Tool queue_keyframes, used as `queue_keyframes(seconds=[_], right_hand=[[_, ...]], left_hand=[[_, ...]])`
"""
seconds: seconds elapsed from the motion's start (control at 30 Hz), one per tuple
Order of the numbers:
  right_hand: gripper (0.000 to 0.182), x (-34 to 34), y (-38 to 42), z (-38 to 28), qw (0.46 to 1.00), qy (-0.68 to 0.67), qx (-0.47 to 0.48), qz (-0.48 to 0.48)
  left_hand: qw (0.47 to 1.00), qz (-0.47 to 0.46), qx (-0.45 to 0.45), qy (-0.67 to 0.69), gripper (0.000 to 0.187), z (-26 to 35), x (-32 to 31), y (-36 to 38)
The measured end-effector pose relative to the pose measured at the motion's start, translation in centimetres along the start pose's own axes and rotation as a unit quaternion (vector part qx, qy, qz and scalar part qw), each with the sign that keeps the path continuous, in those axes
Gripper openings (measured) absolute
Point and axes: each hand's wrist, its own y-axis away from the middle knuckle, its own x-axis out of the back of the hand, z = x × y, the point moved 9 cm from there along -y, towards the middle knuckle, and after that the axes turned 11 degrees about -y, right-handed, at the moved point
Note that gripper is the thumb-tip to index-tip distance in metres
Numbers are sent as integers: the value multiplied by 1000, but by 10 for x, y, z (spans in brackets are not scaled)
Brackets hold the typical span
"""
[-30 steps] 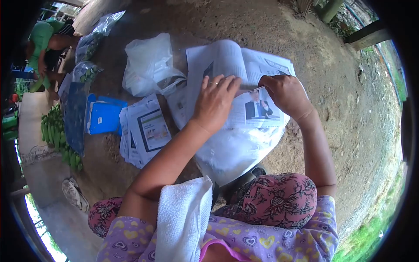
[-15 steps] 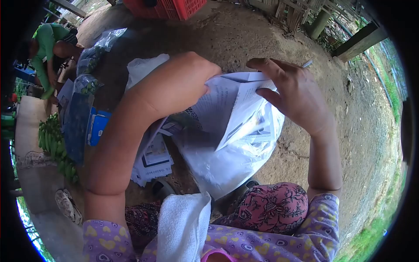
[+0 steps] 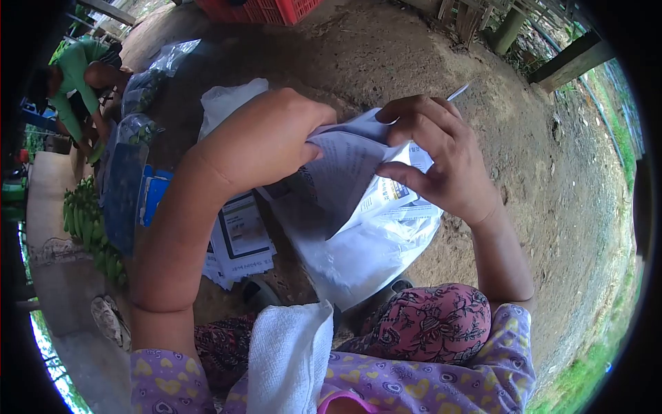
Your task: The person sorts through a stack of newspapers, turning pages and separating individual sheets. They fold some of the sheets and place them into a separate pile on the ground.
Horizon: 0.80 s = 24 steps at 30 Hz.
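Note:
A folded sheet of printed paper (image 3: 345, 165) is up in front of me, above a clear plastic bag (image 3: 365, 259) that holds more printed paper. My left hand (image 3: 293, 138) pinches the paper's left edge, fingers closed. At the paper's right side is my right hand (image 3: 438, 155), its fingers curled and spread, thumb apart from the forefinger; the fingertips are by the paper's edge and nothing shows gripped between them. A stack of printed sheets (image 3: 241, 238) lies on the ground below my left forearm. A thin pale stick-like thing (image 3: 458, 91) shows behind my right hand.
Red crate (image 3: 276, 10) at the top. At the left a person in green (image 3: 79, 76) bends beside filled plastic bags (image 3: 141, 93). Green bananas (image 3: 89, 224), a blue object (image 3: 155, 193) and a sandal (image 3: 109, 321) lie left. A white towel (image 3: 286, 359) hangs in front of me.
Both hands and the paper have moved left. My right hand's fingers are more curled, and the paper's upper edge has folded and shifted. More of the stack of sheets shows.

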Motion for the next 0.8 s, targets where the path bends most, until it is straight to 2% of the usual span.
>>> queue_keyframes(seconds=[0.2, 0.3, 0.4, 0.5, 0.6, 0.7, 0.8], right_hand=[[21, 6, 4, 9, 999, -34, -29, -17], [19, 9, 1, 7, 998, -19, -38, -38], [18, 7, -6, 3, 997, 14, -38, -59], [17, 4, -16, -5, 995, 49, -31, -85], [18, 0, -26, -21, 993, 78, -6, -91], [18, 0, -34, -35, 991, 104, 16, -85], [19, 7, -36, -38, 993, 104, -8, -60]], left_hand=[[999, 23, -5, -35, 16, -1, 0, 7], [999, -19, 20, -40, 15, -4, 0, 11], [991, -46, 60, -106, 16, -5, 10, 15], [989, 2, 44, -141, 19, -2, 21, 23], [986, 156, -48, -20, 23, 23, 35, 22], [979, 148, -93, 104, 25, 34, 30, 13], [980, 146, -68, 116, 24, 29, 36, 12]])
